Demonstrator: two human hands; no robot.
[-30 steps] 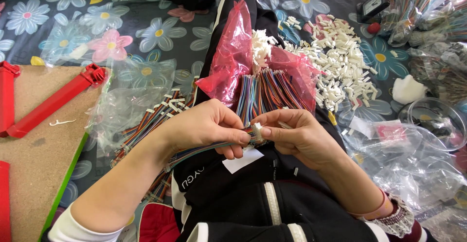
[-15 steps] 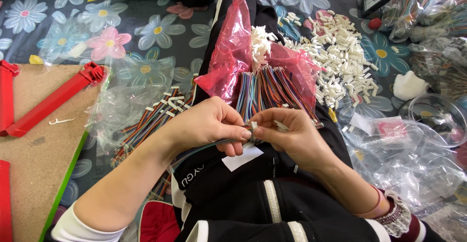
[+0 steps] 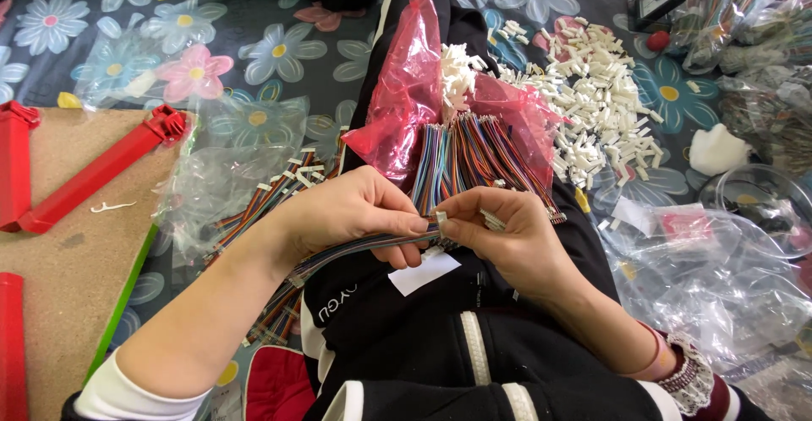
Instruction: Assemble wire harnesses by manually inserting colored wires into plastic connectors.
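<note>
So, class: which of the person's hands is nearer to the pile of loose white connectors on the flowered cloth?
Right. The right hand sits just below and left of the white connector pile, while the left hand lies farther off, beyond the pink bag.

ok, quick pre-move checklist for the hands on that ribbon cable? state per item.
1. Left hand grips the multicoloured ribbon cable: ok.
2. Right hand pinches a small white connector at the cable end: ok.
3. Connector fully seated on the wires: cannot tell, fingers cover the joint.
4. Spare white connectors piled on the flowered cloth, within view: ok.
5. More cables lying in the red bag on the lap: ok.
6. Finished cables lie in the clear bag to the left: ok.
</note>
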